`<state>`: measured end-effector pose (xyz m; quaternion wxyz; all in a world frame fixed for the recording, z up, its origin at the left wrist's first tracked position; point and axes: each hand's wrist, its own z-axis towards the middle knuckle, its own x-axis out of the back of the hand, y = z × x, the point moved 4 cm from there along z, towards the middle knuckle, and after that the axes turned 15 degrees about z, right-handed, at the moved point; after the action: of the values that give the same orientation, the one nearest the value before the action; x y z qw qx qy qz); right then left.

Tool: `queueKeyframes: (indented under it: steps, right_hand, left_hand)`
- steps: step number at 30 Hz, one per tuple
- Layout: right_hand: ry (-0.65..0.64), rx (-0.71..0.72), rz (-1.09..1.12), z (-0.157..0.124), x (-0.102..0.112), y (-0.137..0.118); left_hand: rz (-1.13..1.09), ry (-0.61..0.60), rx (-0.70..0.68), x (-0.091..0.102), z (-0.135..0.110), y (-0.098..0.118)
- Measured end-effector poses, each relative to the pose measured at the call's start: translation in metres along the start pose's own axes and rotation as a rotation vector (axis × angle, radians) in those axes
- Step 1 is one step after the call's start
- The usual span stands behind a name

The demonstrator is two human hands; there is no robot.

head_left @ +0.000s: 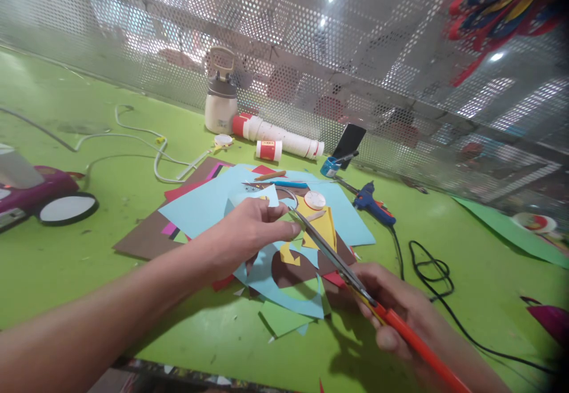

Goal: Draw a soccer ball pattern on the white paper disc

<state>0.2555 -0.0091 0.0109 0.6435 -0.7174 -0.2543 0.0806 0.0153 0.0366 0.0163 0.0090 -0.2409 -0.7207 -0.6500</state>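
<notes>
My left hand point(246, 230) is closed in a pinch on a light blue paper piece point(254, 195), held above a pile of coloured paper sheets point(208, 206) on the green table. My right hand point(395, 316) is wrapped round the red-orange handles of a pair of scissors point(338, 262). The scissor blades point up and left, and their tips reach the blue paper near my left fingers. Cut scraps of blue, green, yellow and brown paper point(288, 298) lie under both hands.
A blue glue gun point(373, 202) with a black cord point(433, 274) lies right of the pile. A white bottle point(221, 105), a white tube point(280, 135), a small red-white container point(269, 150) and a phone on a stand point(344, 147) sit by the perforated metal wall. A white cable point(133, 138) lies at left.
</notes>
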Motion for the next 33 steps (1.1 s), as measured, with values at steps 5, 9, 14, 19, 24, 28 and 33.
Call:
queueKeyframes:
  steps: [5, 9, 14, 19, 24, 28, 33]
  right_hand:
    - [-0.003, 0.016, -0.032, 0.0018, 0.0017, -0.0018]
    - [-0.035, -0.012, -0.010, 0.0029, 0.0016, -0.0019]
    - [-0.037, 0.004, -0.004, 0.0026, 0.0018, -0.0022]
    - [-0.041, -0.010, -0.018, 0.0018, 0.0020, -0.0028]
    - [-0.063, -0.070, 0.001, 0.0016, 0.0011, -0.0005]
    - [-0.096, -0.044, -0.042, 0.0019, 0.0010, -0.0006]
    - [-0.114, -0.010, -0.069, 0.0020, 0.0021, -0.0015]
  left_hand:
    - [-0.017, -0.011, -0.010, -0.0007, 0.0009, -0.0007]
    - [-0.040, -0.024, -0.017, -0.0006, 0.0015, -0.0023]
    - [-0.037, -0.017, -0.005, -0.0001, 0.0017, -0.0020]
    - [-0.025, -0.013, 0.016, -0.0004, 0.0006, -0.0004]
    - [-0.031, 0.011, 0.081, -0.0006, 0.0003, -0.0006]
    - [-0.035, 0.012, 0.077, -0.0003, 0.0007, 0.0017]
    - [-0.027, 0.021, 0.083, 0.0005, -0.0003, 0.0019]
